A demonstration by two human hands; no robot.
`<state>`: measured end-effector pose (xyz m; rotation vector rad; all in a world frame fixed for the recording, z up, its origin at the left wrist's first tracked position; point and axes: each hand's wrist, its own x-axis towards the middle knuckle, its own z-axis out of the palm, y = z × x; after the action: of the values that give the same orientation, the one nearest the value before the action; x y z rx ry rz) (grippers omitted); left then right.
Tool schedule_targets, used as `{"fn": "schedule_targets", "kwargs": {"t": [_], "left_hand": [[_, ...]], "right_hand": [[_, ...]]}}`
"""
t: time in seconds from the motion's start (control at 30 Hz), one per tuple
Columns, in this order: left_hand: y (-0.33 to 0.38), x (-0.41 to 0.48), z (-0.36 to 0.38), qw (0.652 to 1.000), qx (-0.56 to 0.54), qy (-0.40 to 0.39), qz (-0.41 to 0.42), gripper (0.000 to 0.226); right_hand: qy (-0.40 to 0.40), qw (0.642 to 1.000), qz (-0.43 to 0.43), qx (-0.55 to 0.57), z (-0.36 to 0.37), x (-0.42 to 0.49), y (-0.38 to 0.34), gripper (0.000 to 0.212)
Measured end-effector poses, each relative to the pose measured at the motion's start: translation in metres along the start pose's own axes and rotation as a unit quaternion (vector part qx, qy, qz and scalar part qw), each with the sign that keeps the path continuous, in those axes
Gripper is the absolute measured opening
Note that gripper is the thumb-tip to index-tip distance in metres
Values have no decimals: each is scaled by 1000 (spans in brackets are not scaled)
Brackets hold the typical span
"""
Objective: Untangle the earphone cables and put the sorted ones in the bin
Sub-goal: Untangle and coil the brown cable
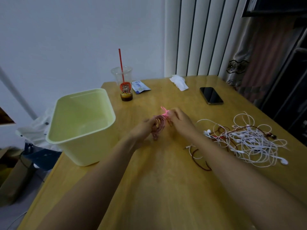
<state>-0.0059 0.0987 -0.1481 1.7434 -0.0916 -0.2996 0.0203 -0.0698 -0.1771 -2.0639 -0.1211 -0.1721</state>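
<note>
Both hands are up over the table (149, 188), and the left hand (144, 130) grips a coiled pink cable (159, 126) while the right hand (180, 121) pinches its loose end just beside it. The pale yellow bin (93, 146) stands left of the left hand. A tangle of white and red earphones (245, 140) lies right of the right hand, a phone (211, 95) beyond it.
</note>
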Motion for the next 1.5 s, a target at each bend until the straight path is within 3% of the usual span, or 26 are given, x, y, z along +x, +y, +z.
{"fn": "schedule_targets", "kwargs": {"t": [0.07,0.17,0.23,0.37,0.53,0.63,0.73,0.97,1.03,1.1,1.2,1.4,1.5], "left_hand": [[-8,15,1,997,29,70,-4,37],[-23,27,6,986,52,160,-15,48],[-26,28,11,978,66,198,-16,50],[-26,29,17,956,104,275,8,45],[-42,36,23,939,141,313,34,43],[-41,31,25,941,104,316,71,32],[-41,25,24,947,46,304,93,34],[-41,16,20,960,30,261,101,35],[-37,13,20,966,25,249,72,32],[-24,14,18,967,-58,249,0,30],[-3,18,13,953,-171,223,-112,23],[3,12,27,962,-198,126,-142,19],[5,6,36,967,-191,91,-140,24]], "right_hand": [[84,993,15,-79,5,16,9,33],[72,980,36,-181,16,29,19,38],[79,973,29,-216,22,28,22,30],[145,976,-7,-165,26,20,26,19],[117,993,-23,17,20,-3,22,19],[68,994,-19,86,19,-16,17,9],[42,986,22,160,15,-19,16,15],[60,969,69,229,5,-23,13,28],[57,966,88,235,4,-20,14,26],[55,960,101,257,1,-19,13,23],[50,921,125,365,-5,-22,3,23],[8,874,151,462,-11,-30,-3,24],[-28,886,156,436,-8,-33,-4,20]]}}
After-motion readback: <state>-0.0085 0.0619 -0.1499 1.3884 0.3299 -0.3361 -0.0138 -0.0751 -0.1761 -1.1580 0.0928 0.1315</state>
